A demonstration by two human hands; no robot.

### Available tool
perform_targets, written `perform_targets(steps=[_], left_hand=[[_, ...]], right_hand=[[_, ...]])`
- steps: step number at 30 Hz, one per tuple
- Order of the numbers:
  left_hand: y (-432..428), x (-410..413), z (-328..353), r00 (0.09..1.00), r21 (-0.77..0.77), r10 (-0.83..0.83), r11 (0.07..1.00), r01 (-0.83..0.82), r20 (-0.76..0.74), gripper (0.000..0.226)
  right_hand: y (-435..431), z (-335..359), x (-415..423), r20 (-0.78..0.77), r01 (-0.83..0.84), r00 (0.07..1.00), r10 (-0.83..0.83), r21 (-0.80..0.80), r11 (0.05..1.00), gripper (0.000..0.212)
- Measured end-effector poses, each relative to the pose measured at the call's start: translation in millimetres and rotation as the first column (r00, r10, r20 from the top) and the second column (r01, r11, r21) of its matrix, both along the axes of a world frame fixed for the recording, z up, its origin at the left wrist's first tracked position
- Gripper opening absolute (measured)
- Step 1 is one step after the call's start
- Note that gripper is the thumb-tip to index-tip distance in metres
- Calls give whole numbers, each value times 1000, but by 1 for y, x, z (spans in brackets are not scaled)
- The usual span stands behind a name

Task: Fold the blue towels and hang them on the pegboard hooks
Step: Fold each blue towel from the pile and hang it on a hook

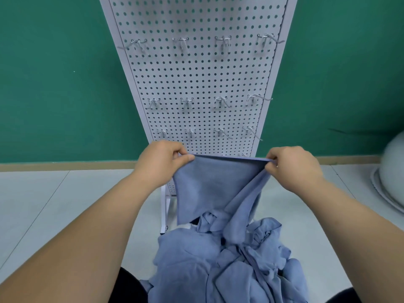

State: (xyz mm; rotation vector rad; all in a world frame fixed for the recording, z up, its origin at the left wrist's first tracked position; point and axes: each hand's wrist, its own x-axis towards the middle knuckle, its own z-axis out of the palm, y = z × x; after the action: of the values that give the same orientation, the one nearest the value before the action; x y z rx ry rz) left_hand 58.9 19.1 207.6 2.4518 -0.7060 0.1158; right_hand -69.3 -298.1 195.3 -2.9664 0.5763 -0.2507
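Towel [209,182], blue, stretched btwn left hand [159,162] & right hand [295,167], each pinching a top corner, w/ pegboard [196,79] behind.

One white perforated metal pegboard [196,79]. Twelve silver wire hooks [222,42], three rows of four; lower ones hidden. One raised blue cloth towel [209,182]. One crumpled blue towel pile [218,259], count unclear. Two hands: left hand [161,159], right hand [293,166].
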Motion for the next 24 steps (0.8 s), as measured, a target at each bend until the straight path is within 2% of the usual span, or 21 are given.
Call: perform_targets(steps=[6, 10, 13, 16, 19, 22, 24], left_hand=[[32, 24, -9, 985, 32, 170, 985, -170, -16, 25], [37, 28, -19, 980, 96, 196, 977, -191, -45, 14], [27, 21, -21, 981, 71, 179, 982, -174, -72, 6], [7, 6, -16, 985, -7, 104, 994, -106, -138, 15], [-18, -16, -12, 975, -97, -43, 995, 22, -220, 21], [-42, -37, -15, 932, -187, -186, 973, 131, -312, 30], [-54, -47, -18, 889, -236, -270, 953, 191, -371, 28]], right_hand=[[-25, 1, -6, 13, 87, 996, -88, 26, 996, 15], [-29, -3, -4, 23, 51, 998, -55, 167, 985, 20], [-20, -6, -1, 88, -29, 996, 3, 290, 957, 16], [-2, -4, 3, 202, -143, 977, 72, 366, 919, 9], [23, -1, 6, 290, -262, 946, 146, 416, 871, 12], [49, 2, 6, 331, -359, 922, 203, 530, 768, 12], [62, 4, 4, 347, -421, 902, 255, 587, 691, 12]])
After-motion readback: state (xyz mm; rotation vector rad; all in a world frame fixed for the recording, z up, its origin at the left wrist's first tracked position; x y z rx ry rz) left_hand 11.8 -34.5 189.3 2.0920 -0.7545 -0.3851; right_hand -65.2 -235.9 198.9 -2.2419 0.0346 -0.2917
